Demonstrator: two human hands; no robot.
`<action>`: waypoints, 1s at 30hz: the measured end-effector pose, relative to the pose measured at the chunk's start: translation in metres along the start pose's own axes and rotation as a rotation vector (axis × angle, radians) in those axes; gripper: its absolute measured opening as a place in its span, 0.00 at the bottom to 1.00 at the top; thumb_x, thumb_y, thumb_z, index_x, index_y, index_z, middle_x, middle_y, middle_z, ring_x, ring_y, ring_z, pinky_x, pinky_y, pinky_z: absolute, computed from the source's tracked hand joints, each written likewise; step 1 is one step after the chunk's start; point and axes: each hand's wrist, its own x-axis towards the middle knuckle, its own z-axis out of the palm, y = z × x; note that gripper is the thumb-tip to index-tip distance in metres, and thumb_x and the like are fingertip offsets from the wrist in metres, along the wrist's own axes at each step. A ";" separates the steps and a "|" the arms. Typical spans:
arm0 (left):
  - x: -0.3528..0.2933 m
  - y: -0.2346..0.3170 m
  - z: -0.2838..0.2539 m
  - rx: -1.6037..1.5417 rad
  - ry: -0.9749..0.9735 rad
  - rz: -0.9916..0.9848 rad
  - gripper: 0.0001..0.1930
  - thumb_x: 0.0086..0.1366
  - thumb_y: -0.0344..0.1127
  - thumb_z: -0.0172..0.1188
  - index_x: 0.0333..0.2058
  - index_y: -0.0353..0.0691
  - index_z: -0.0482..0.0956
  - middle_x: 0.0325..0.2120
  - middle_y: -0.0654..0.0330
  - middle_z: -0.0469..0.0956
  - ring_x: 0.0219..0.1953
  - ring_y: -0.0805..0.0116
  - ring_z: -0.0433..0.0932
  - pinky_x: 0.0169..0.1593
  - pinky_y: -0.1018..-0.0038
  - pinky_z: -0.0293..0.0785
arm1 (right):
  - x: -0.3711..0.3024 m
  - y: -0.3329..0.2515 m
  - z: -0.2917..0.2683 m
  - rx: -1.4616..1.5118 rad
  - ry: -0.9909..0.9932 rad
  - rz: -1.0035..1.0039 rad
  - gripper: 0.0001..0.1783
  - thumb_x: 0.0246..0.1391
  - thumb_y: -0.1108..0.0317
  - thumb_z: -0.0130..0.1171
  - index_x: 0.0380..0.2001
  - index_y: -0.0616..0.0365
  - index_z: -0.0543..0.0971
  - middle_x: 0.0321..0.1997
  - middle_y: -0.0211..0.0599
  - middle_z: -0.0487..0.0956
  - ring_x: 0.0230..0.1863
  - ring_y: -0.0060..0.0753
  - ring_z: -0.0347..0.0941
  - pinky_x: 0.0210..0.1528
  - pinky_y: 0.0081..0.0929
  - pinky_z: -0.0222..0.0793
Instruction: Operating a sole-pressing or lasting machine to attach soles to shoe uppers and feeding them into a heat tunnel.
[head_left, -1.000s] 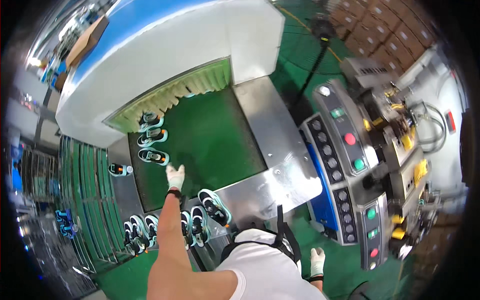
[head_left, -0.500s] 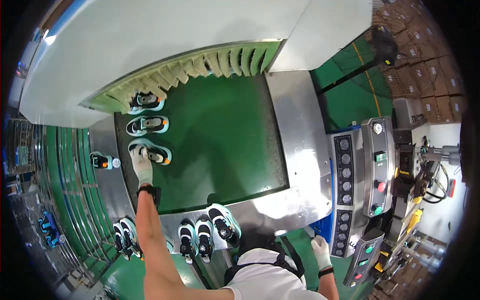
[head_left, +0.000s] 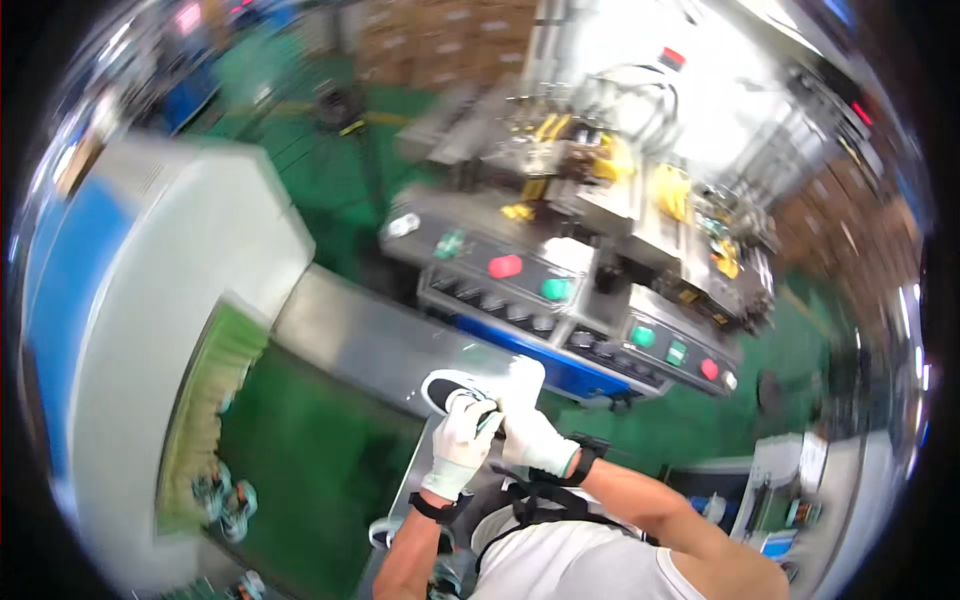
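Note:
In front of my body I hold a sneaker (head_left: pixel 442 391), with a dark inside and a pale rim. My white-gloved left hand (head_left: pixel 460 446) is closed on its near side, the fingers around the lacing area. Beside it my right hand (head_left: pixel 532 438), also gloved in white, is closed against the same sneaker. Motion blur and the gloves hide exactly where the right fingers grip. The sneaker is above the steel edge (head_left: pixel 355 340) of the conveyor.
Left lies the green conveyor belt (head_left: pixel 300 450), with several sneakers (head_left: pixel 238 510) near the green-curtained opening (head_left: pixel 205 410) of a white machine (head_left: pixel 160 330). Ahead stands a press machine with a button panel (head_left: pixel 490 255). Another shoe (head_left: pixel 383 532) sits by my left forearm.
My view has swung right toward the press machine. My left hand has left the shoe row on the belt; my right hand has come up from my side. Both now hold a sneaker.

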 end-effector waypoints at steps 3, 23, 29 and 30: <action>0.081 0.082 0.045 -0.209 -0.262 0.196 0.18 0.59 0.28 0.66 0.48 0.34 0.77 0.46 0.48 0.76 0.43 0.51 0.81 0.46 0.63 0.78 | -0.043 0.032 -0.095 0.260 0.311 0.121 0.32 0.53 0.60 0.66 0.56 0.63 0.68 0.46 0.53 0.80 0.45 0.44 0.80 0.49 0.37 0.74; 0.369 0.183 0.576 0.105 -0.860 -0.158 0.42 0.61 0.51 0.62 0.61 0.20 0.59 0.55 0.32 0.70 0.59 0.40 0.70 0.63 0.60 0.65 | -0.310 0.221 -0.227 1.516 1.457 0.490 0.29 0.51 0.59 0.68 0.52 0.61 0.73 0.36 0.29 0.78 0.29 0.18 0.75 0.27 0.20 0.70; 0.374 0.148 0.636 0.261 -0.704 -0.050 0.43 0.64 0.45 0.56 0.62 0.12 0.46 0.52 0.21 0.66 0.54 0.35 0.73 0.61 0.62 0.68 | -0.322 0.240 -0.215 1.485 1.398 0.653 0.37 0.48 0.56 0.72 0.58 0.62 0.70 0.47 0.34 0.79 0.42 0.25 0.78 0.43 0.25 0.77; 0.390 0.175 0.608 0.192 -0.760 -0.151 0.41 0.64 0.45 0.56 0.60 0.13 0.51 0.50 0.23 0.70 0.49 0.37 0.77 0.57 0.62 0.73 | -0.324 0.242 -0.233 1.499 1.216 0.777 0.30 0.50 0.58 0.69 0.53 0.63 0.74 0.42 0.34 0.81 0.37 0.25 0.79 0.39 0.24 0.77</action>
